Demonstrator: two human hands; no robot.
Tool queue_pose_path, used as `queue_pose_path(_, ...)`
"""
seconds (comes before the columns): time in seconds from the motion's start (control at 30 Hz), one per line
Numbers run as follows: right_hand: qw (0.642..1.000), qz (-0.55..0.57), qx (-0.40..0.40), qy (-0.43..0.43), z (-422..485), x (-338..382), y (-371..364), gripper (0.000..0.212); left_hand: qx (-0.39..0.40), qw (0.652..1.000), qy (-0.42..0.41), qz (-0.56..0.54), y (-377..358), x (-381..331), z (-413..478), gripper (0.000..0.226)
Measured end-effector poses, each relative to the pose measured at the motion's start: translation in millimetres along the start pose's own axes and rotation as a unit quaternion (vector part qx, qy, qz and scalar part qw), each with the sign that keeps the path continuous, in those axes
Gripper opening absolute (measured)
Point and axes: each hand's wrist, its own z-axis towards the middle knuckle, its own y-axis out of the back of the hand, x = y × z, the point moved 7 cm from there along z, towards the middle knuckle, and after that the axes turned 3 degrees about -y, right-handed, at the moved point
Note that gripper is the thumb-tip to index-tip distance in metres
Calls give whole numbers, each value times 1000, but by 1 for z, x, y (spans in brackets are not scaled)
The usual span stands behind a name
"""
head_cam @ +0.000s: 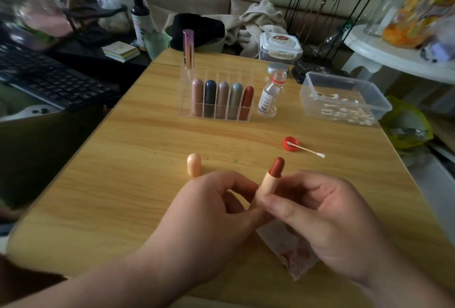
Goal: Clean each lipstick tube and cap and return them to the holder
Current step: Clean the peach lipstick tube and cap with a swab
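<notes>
Loose peach cap (194, 165) stands on the surface (123, 197), holder (215, 101) w/ 5 capped tubes further back. Person's left hand (209, 211) pinches the base of the open lipstick tube (269, 182), red bullet out. Fingers of the right hand (327, 216) are curled round its barrel.

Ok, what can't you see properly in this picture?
Head view only:
Bottom of the lipstick tube: hidden by the left hand and right hand.
Writing on the bottle: too small, blurry.
The stained wipe: partly under the right hand.
</notes>
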Motion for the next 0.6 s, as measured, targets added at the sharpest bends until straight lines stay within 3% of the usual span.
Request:
queue_pose_path(0.33,993,-72,-88,37,3,8,5,29,47,998,-3,50,1,-11,-3,26)
queue_pose_path(0.43,989,-86,-119,24,3,11,11,23,-10,987,-33,157,32,-21,3,38)
queue_pose_path(0.5,982,-123,-140,31,4,14,14,18,-77,956,-78,271,61,-29,11,43)
queue_pose_path(0.6,957,-221,-176,65,12,20,16,7,-72,928,-75,357,76,-17,26,62)
